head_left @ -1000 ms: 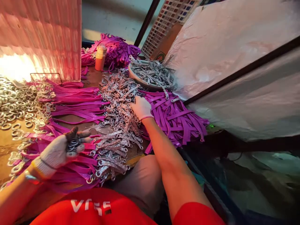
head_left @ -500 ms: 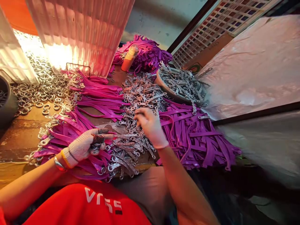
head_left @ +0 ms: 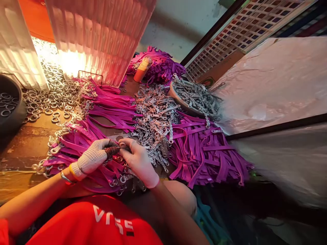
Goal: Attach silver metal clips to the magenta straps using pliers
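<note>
Two hands meet over metal clips.

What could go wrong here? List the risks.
1. The hands, left hand and right hand, meet over tangled metal clasps; lifting one may drag others off the table edge.
2. Purple straps overhang the edge and could slide off.
3. Loose rings may roll away.
</note>
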A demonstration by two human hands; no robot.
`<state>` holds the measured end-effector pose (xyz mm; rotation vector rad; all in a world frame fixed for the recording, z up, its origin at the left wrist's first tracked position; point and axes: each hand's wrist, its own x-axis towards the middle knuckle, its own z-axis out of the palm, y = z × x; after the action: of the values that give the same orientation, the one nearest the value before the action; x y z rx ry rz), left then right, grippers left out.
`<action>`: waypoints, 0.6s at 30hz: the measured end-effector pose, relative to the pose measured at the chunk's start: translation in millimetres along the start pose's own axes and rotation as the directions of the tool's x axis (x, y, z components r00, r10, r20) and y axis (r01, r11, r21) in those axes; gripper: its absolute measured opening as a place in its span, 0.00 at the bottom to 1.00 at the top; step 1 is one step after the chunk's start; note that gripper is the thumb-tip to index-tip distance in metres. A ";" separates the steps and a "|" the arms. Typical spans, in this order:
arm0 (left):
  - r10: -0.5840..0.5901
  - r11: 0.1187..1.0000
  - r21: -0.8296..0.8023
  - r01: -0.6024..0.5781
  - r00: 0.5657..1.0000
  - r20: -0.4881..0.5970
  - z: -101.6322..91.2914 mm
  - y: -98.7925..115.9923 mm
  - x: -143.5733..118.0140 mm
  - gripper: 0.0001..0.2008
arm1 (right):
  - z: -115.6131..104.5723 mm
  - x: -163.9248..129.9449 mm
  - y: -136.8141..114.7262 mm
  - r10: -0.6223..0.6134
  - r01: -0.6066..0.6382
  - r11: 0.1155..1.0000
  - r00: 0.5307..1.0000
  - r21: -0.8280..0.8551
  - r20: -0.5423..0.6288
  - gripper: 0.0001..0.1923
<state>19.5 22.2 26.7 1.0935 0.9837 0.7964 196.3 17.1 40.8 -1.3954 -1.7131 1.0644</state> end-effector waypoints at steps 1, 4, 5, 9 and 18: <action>0.002 0.999 0.047 -0.003 1.000 0.011 -0.7 2.8 -1.8 0.17 | -2.0 -1.7 -0.6 0.000 0.001 1.000 1.000 -0.017 0.007 0.13; -0.057 0.998 0.025 0.055 0.997 0.058 -1.5 4.0 -4.9 0.19 | -6.6 -5.5 1.1 -0.005 0.004 0.997 1.000 -0.074 -0.006 0.16; -0.079 0.997 -0.011 0.079 0.995 0.068 -1.5 2.7 -5.2 0.20 | -7.8 -6.3 3.0 -0.013 0.012 0.995 1.000 -0.096 -0.010 0.17; -0.121 0.988 -0.083 0.127 0.990 0.075 -1.5 -3.3 -5.4 0.19 | -11.1 -8.2 10.6 -0.040 0.046 0.989 0.998 -0.141 0.045 0.18; -0.176 0.954 -0.220 0.203 0.975 0.138 -2.9 -14.0 -1.3 0.17 | -12.7 -3.1 8.4 -0.298 0.340 0.917 0.932 -0.210 0.207 0.17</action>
<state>17.1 18.0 13.1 0.8196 0.8575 0.6640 211.7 17.0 38.7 -1.1320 -2.1710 0.8302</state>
